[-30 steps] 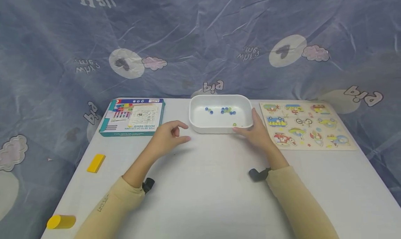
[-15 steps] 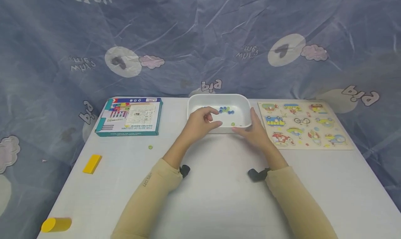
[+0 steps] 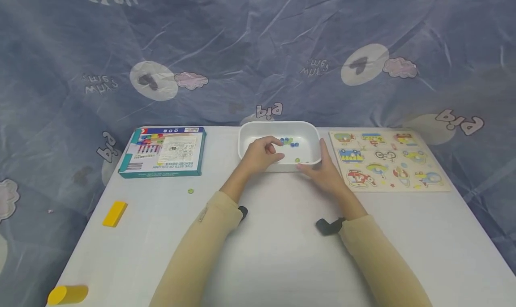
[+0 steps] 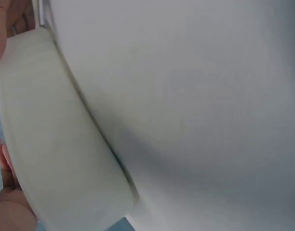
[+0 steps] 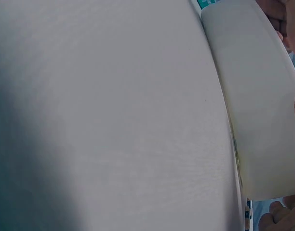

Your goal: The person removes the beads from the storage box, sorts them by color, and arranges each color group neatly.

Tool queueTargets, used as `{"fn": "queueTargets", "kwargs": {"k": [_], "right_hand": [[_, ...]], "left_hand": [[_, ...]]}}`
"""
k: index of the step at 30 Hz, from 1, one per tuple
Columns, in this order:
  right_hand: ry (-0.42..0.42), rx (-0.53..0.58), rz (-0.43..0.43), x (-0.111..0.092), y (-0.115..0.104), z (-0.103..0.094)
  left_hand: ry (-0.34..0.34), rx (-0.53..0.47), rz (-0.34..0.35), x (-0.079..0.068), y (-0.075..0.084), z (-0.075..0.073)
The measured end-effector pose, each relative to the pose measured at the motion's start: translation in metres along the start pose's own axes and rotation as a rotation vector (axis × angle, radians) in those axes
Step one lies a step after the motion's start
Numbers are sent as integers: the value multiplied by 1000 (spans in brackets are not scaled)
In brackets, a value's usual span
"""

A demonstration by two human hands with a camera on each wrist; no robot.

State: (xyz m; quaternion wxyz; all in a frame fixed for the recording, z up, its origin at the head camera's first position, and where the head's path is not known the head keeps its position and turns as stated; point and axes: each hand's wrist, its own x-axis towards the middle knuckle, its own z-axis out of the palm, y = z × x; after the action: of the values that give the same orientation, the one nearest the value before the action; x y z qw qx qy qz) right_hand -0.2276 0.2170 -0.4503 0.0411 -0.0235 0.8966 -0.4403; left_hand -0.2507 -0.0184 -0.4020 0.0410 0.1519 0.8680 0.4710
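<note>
A white plastic tray [image 3: 279, 127] stands at the back middle of the table, with several blue and green beads [image 3: 293, 144] on its floor. One green bead [image 3: 297, 160] lies near its front wall. My left hand [image 3: 258, 158] reaches over the tray's front left, thumb and index finger bent and apart; whether its other fingers touch anything is hidden. At the right end, my right hand [image 3: 325, 172] holds the tray, thumb at the front rim and fingers along the side. Both wrist views mostly show the tray's outer wall [image 4: 60, 130]. A single green bead [image 3: 191, 191] lies on the table to the left.
Left of the tray lies a beaded-column toy box [image 3: 163, 152]. A wooden vehicle puzzle board [image 3: 389, 160] lies to the right. Near the table's left edge are a yellow block [image 3: 114, 214] and a yellow cylinder [image 3: 67, 294]. A blue patterned cloth [image 3: 242, 52] hangs behind.
My left hand has moved right, from beside the tray to over it. A green bead now shows on the table at left. My right hand stays at the tray's right end.
</note>
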Motion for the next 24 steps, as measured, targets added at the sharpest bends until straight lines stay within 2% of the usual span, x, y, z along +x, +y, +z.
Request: {"fn": "queueTargets", "kwargs": {"k": [9, 15, 18, 21, 24], "right_hand": [[21, 16, -9, -2, -2, -2], [-22, 109, -9, -13, -26, -9], [-36, 121, -16, -17, -35, -10], [-31, 100, -14, -15, -31, -10], [-11, 78, -14, -9, -19, -7]], "left_hand": [[-97, 43, -1, 23, 2, 2], [-124, 17, -30, 34, 5, 7], [-154, 36, -30, 39, 4, 12], [-198, 66, -21, 46, 2, 18], [-251, 75, -16, 54, -2, 25]]}}
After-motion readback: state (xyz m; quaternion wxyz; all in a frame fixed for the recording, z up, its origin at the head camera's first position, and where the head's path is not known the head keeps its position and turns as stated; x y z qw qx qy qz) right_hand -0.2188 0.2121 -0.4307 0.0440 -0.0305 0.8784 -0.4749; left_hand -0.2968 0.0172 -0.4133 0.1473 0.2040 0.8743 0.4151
